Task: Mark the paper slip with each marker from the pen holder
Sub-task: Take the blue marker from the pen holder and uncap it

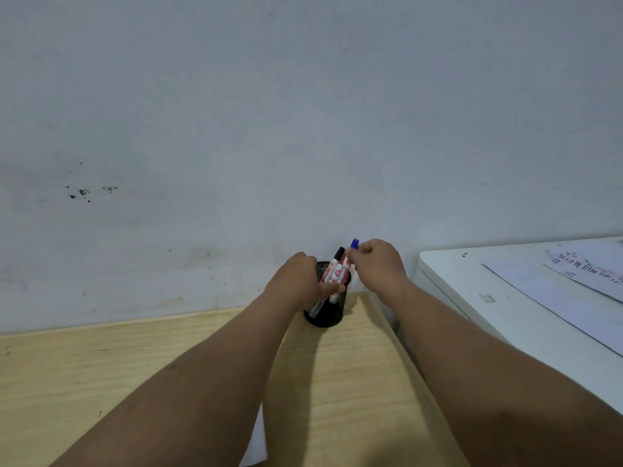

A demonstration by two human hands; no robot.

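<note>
A black mesh pen holder (325,313) stands at the far right corner of the wooden desk (135,365), close to the wall. My left hand (298,279) wraps around its upper part. Markers stick out of it: one with a black cap (338,256), a red-labelled one (344,269) and one with a blue cap (354,244). My right hand (379,264) pinches the blue-capped marker near its top. A white paper slip (258,446) lies near the desk's front edge, mostly hidden under my left forearm.
A white cabinet (472,281) stands to the right of the desk, with printed paper sheets (573,291) on top. A narrow gap separates it from the desk. A scuffed grey wall (269,129) rises directly behind the holder.
</note>
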